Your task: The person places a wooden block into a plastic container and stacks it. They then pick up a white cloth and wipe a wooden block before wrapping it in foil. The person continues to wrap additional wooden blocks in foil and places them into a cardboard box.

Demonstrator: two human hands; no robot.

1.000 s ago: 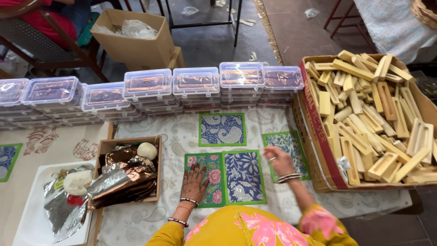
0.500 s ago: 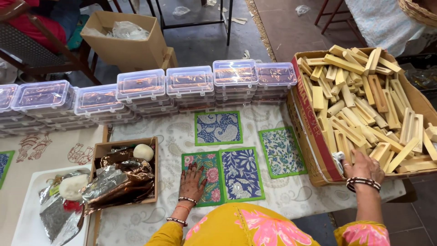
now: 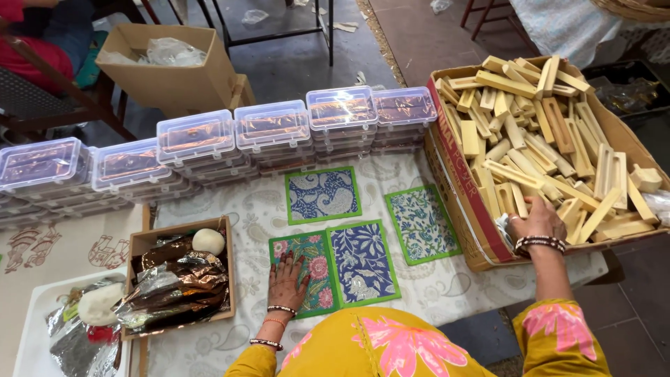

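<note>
My left hand lies flat, fingers spread, on a green-edged floral card on the patterned tablecloth. Beside that card lies a blue floral card; two more patterned cards lie further out. My right hand reaches into a large cardboard box on the right, curled over pale wooden sticks piled inside. Whether it grips a stick is hidden.
A row of stacked clear lidded plastic boxes runs across the table's far side. A small wooden tray with foil wrappers and a white ball sits at left, next to a white tray. A cardboard box stands on the floor.
My right hand went from the green-edged card on the right over into the box of wooden sticks. My left hand has stayed on its card.
</note>
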